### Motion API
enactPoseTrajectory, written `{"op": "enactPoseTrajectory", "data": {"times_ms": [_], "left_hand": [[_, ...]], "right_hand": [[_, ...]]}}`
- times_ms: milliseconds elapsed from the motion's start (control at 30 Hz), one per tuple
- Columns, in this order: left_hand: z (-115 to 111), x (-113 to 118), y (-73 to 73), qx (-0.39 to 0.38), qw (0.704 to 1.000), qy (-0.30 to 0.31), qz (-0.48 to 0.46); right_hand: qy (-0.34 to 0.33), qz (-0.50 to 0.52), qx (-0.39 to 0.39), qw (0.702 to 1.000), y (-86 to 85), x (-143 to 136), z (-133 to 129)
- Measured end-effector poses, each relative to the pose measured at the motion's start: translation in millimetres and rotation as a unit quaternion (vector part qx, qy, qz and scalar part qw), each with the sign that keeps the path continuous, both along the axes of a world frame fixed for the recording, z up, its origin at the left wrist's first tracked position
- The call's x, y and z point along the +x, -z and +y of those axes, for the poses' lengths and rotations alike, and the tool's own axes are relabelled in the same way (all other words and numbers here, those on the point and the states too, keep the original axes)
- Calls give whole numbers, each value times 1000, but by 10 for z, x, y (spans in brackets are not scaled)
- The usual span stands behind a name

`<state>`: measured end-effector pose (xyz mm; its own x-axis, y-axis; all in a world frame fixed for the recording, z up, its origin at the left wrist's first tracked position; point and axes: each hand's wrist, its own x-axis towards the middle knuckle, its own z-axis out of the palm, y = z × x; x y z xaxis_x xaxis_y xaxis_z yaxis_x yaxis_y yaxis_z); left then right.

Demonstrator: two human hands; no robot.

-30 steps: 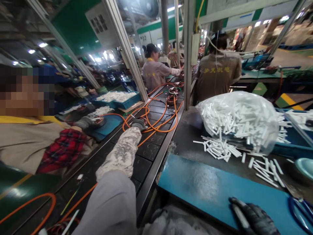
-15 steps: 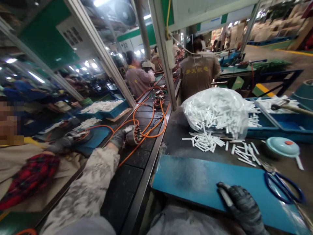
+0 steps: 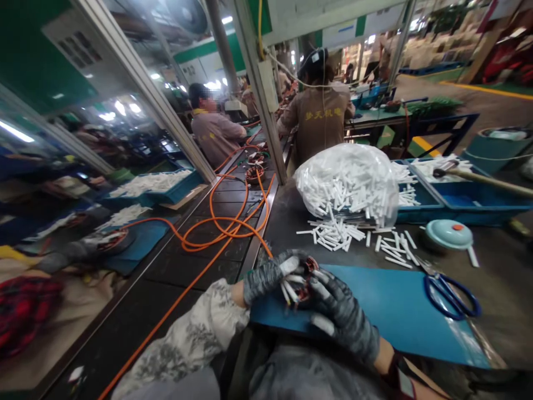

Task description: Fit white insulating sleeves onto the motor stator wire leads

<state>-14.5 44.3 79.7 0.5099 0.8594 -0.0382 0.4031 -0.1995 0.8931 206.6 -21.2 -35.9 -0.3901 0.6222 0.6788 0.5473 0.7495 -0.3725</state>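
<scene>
Both my hands wear grey striped gloves with pale fingertips. Between them is a motor stator (image 3: 308, 289) with copper windings and white-sleeved leads, held over the near left part of a blue mat (image 3: 387, 300). My left hand (image 3: 268, 278) grips its left side, fingers curled over the top. Wrapped round the right side is my right hand (image 3: 345, 308). Fingers hide much of the stator. An orange cable (image 3: 262, 240) runs up to my left hand; where it ends is hidden. Blue-handled scissors (image 3: 449, 297) lie at the mat's right end.
A clear bag of white tubes (image 3: 347, 183) sits behind the mat, with loose tubes (image 3: 339, 234) before it. Blue bins (image 3: 483, 211) and a light-blue lidded bowl (image 3: 448, 234) stand right. Left runs a dark conveyor (image 3: 166, 294). Co-workers (image 3: 318, 114) sit ahead and left.
My left hand has brought the stator from the conveyor to the mat, rightward and nearer. My right hand has moved left from the mat onto it. The camera view has shifted right.
</scene>
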Motion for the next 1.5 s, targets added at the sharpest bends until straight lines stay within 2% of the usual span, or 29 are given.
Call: {"op": "enactPoseTrajectory", "data": {"times_ms": [67,133,200,267,333,400,467,533,633,733,833,933,1000,1033,1100,1200,1267,1333,1400,1500], "left_hand": [[-33,-63,85,136,989,-1,53],[-61,-181,239,222,967,7,124],[-76,-298,428,266,945,47,185],[-78,-370,589,278,933,72,217],[-67,-380,666,284,923,80,245],[-53,-335,638,288,911,89,280],[-44,-258,521,283,907,99,295],[-31,-167,362,284,909,75,296],[74,-25,180,274,909,18,313],[315,100,184,191,915,-21,354],[490,149,259,161,893,-50,417],[417,121,175,253,870,-80,415],[274,124,56,323,869,-86,366],[203,149,10,339,874,-68,340],[99,252,-11,323,890,11,321],[62,453,121,222,894,121,369],[79,530,230,181,891,130,397],[89,525,295,181,890,104,405],[81,455,317,196,887,82,409],[44,304,335,198,890,99,399]], "right_hand": [[-36,-24,-10,999,-54,17,69],[-79,-29,-30,996,-93,113,113],[-99,-11,-47,994,-104,249,138],[-100,-5,-50,994,-83,374,165],[-104,-15,-44,994,-45,444,206],[-111,-4,-45,993,-14,451,253],[-90,41,-89,991,-15,416,293],[-58,99,-166,979,-53,367,327],[-44,180,-272,944,-141,312,378],[-65,245,-360,898,-198,313,413],[-70,266,-405,872,-210,378,380],[-67,250,-408,876,-206,458,310],[-74,237,-408,879,-197,485,289],[-78,228,-404,883,-190,486,293],[-85,206,-382,897,-174,467,325],[-83,185,-348,915,-161,417,397],[-77,179,-341,919,-173,383,436],[-71,161,-336,925,-203,350,465],[-66,126,-321,936,-242,314,491],[-69,70,-289,952,-283,264,528]]}}
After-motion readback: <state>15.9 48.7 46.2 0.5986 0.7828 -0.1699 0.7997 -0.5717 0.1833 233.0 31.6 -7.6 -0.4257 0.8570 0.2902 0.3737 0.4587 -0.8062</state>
